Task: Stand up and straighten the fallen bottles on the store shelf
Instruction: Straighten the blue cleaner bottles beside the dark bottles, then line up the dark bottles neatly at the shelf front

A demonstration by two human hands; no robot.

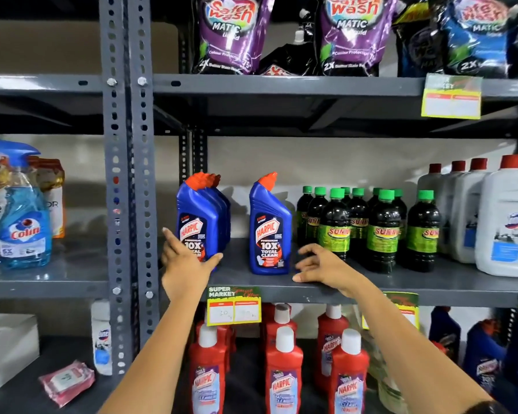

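Note:
A row of blue Harpic bottles (202, 218) with red caps stands upright at the left of the middle grey shelf (401, 283). My left hand (186, 264) is spread around the base of the front one, thumb at its right side. A single blue Harpic bottle (269, 228) stands upright further right. My right hand (320, 264) hovers just right of its base with fingers curled apart, holding nothing. Several dark Sunny bottles (382, 231) with green caps stand upright behind my right hand. No bottle lies on its side on this shelf.
White bottles (503, 222) with red caps stand at the shelf's right end. Red Harpic bottles (283, 375) fill the shelf below, detergent pouches (231, 34) the shelf above. A Colin spray bottle (23, 216) stands in the left bay past the grey uprights (129, 174). A price tag (234, 306) hangs on the shelf edge.

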